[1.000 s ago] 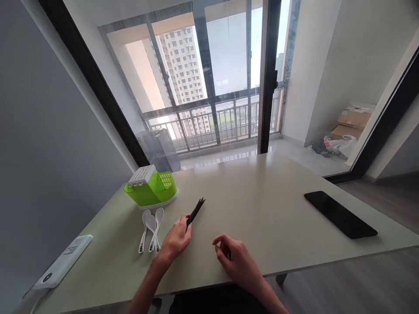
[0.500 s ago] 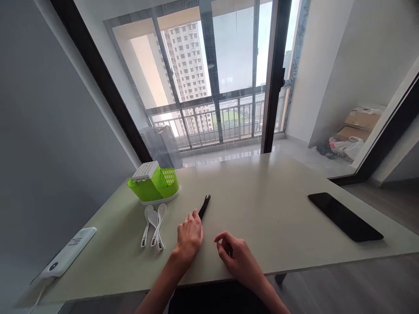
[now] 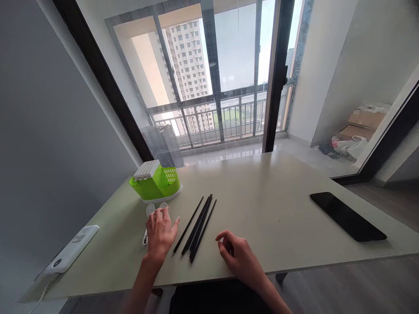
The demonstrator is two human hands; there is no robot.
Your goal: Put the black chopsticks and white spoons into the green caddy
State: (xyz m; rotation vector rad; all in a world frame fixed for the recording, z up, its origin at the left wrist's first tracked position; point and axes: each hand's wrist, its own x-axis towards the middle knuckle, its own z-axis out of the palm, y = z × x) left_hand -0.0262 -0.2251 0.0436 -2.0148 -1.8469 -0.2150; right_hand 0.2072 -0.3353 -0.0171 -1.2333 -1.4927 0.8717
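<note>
My left hand (image 3: 160,231) is over the white spoons (image 3: 150,209), thumb spread away from the fingers. It hides most of them; two bowls and one handle end show, and I cannot tell whether the fingertips touch them. Just right of that hand, several black chopsticks (image 3: 199,227) lie fanned out on the table, most of them bunched together. My right hand (image 3: 238,257) rests by the table's near edge, its fingers curled in with nothing visible in them. A green and white utensil holder (image 3: 152,187) stands behind the spoons.
The pale table (image 3: 262,205) carries a flat black slab like a phone or tablet (image 3: 347,216) on the right. At the left edge lies a white device (image 3: 76,245) with a cable. Beyond the table are a glass door and boxes (image 3: 365,118) on the floor.
My left hand has moved left from the chopsticks to the spoons. The chopsticks, bunched and mostly covered before, now lie uncovered and spread. My right hand has stayed in place.
</note>
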